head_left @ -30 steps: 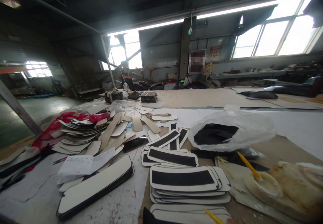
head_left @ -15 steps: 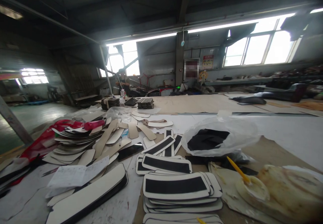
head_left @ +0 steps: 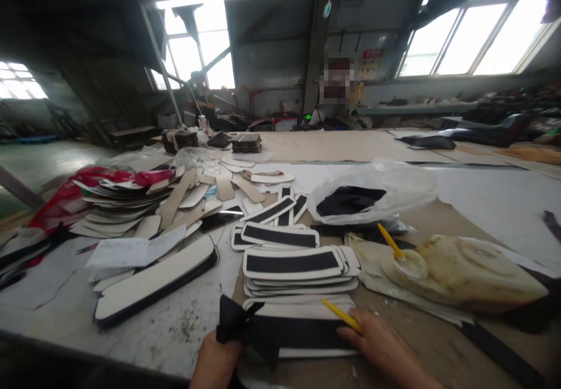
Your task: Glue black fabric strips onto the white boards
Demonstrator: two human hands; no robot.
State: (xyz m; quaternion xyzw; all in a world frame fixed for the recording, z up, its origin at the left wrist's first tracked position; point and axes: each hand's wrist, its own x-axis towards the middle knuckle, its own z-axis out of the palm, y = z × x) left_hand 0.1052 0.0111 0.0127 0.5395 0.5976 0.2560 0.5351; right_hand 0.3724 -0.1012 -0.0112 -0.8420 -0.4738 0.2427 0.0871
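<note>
My left hand [head_left: 217, 361] is closed on black strips [head_left: 234, 322] at the near edge of the work, one end folded up above my fingers. My right hand [head_left: 379, 336] grips a thin yellow stick [head_left: 342, 316], pointing up and left; its fingertips rest by the right end of a black strip [head_left: 302, 332] laid along a white curved panel [head_left: 318, 353]. Just beyond is a stack of white curved panels [head_left: 241, 262], the top one bearing a black strip. What the lower end of the stick looks like is hidden in my hand.
At right, a small pot [head_left: 414, 265] of pale paste holds another yellow stick [head_left: 389, 240] beside a stained plastic jug [head_left: 482, 266]. Behind lies a clear bag [head_left: 407, 184] with black pieces. More white panels [head_left: 153, 281] and papers [head_left: 127, 253] lie left. A person [head_left: 204, 103] is far back.
The view has tilted down, so the table sits higher in the picture. Both my hands have come into sight, with the black strips in the left and the yellow stick in the right.
</note>
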